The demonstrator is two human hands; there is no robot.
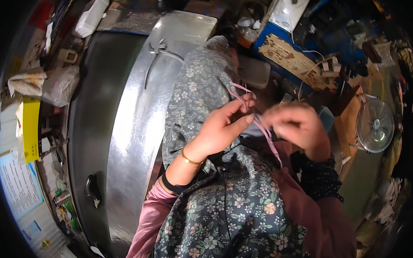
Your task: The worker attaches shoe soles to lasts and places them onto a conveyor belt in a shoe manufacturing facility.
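A thin pink cord [271, 143] loops up past my fingers and hangs down to the front of a dark floral apron [240, 199]. My left hand [222, 127], a gold bangle at its wrist, pinches the cord between thumb and curled fingers. On the other side of the cord is my right hand [301, 126], its fingers bent in toward it. Motion smears those fingertips, so their grip is unclear. Beyond my left hand, grey floral cloth [197, 78] drapes over the edge of the metal tabletop.
Long-handled metal pincers [159, 48] lie on the shiny metal tabletop [133, 121]. A small black-handled tool [93, 189] rests on the dark strip at left. Farther left stands a yellow box [30, 130]. To the right are a round fan [375, 125] and blue machinery [270, 39].
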